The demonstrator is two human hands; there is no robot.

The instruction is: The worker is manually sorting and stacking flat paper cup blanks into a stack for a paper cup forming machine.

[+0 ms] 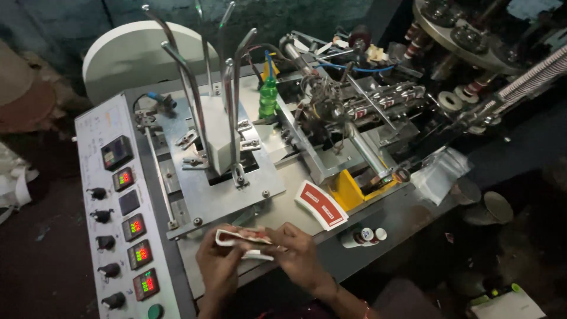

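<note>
My left hand (217, 267) and my right hand (300, 255) hold between them a thin stack of red and white fan-shaped paper blanks (243, 238), low over the front of the metal machine table (283, 210). Both hands grip the stack's ends. A second stack of red and white blanks (321, 204) lies on the table just to the right, beside a yellow block (347, 190). Behind the hands stands the blank holder, a white stack (217, 136) caged by tall bent metal rods (189, 82).
A grey control panel (127, 218) with lit displays and black knobs runs along the left. A green bottle (268, 97) stands mid-table. Machine shafts and wiring (348, 112) fill the right. A small bottle (361, 237) lies at the front edge. A large white roll (133, 56) sits behind.
</note>
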